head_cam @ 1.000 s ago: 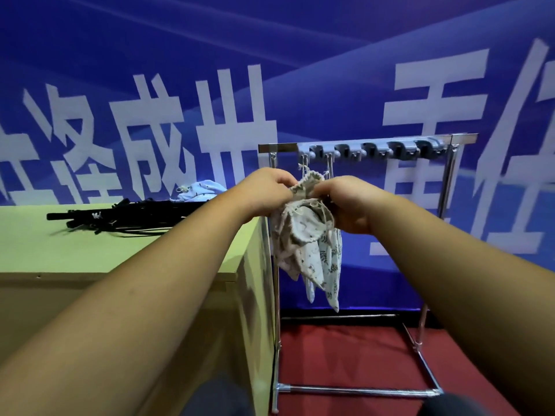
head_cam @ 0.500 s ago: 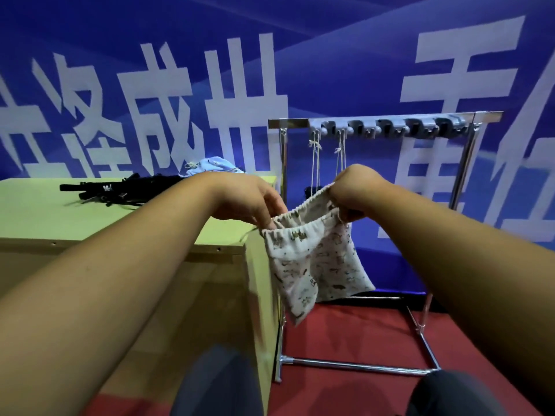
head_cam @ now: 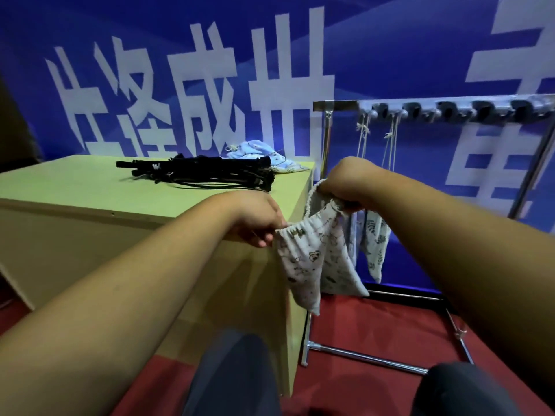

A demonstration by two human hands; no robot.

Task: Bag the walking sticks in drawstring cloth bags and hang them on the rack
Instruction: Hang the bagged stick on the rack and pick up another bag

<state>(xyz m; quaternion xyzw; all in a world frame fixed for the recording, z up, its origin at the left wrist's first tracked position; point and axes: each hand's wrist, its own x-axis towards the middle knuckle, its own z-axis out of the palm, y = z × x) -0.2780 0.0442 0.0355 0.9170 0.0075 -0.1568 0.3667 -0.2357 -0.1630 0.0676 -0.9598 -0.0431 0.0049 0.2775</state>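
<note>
I hold a white printed drawstring bag (head_cam: 312,259) by its gathered mouth in front of the table's right end. My left hand (head_cam: 258,223) pinches the mouth's near left side, and my right hand (head_cam: 345,184) grips the far right side, so the mouth is stretched open. The bag hangs limp below. A bundle of folded black walking sticks (head_cam: 201,174) lies on the green table (head_cam: 75,193). Behind my right hand, a chrome rack (head_cam: 336,106) with a row of hooks carries two bagged items (head_cam: 375,247) on strings.
A pile of light blue cloth bags (head_cam: 261,154) lies on the table's far right corner. The rack's base bars (head_cam: 366,358) rest on red carpet. A blue banner with white characters covers the wall behind. My knees show at the bottom edge.
The bag was bunched between both hands near the rack hooks. My hands have dropped and moved apart, pulling its mouth open, and the view has shifted left toward the table.
</note>
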